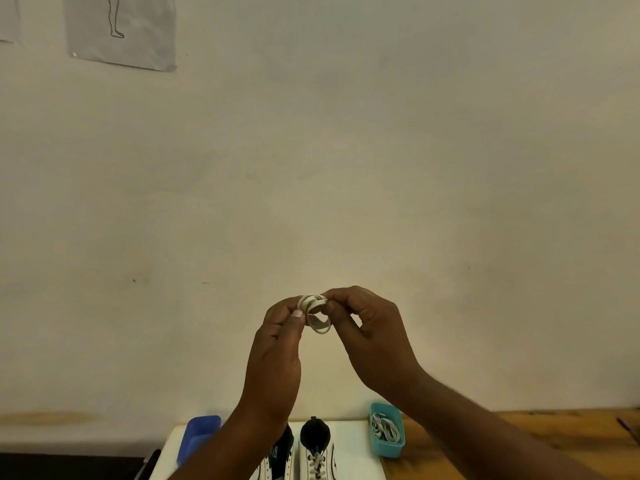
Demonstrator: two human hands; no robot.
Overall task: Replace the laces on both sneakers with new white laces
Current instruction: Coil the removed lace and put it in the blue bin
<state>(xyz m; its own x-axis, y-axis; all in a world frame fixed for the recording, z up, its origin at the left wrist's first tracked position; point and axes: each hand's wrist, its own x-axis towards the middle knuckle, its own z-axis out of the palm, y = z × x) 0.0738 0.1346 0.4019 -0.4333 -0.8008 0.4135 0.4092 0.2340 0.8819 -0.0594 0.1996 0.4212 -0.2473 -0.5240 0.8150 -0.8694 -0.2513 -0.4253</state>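
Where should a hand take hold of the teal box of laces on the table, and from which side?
Probably by the long side walls of the teal box, coming down from above with thumb on one wall and fingers on the other. It stands upright and open-topped, narrow across, with bare wooden table to its right; the coiled laces inside leave the rim free.

- Dim, warm yellowish cast over the whole frame; wall (pixel 381 150) reads beige-grey.
- Light soft and diffuse, brightest on the wall mid-frame, falling off toward the corners.
- Soft shadows, no glare.
- Mild wide-angle bowing at the edges; lower-left corner almost black.
- Overall soft, slight compression smear; hands (pixel 277 341) reasonably sharp.
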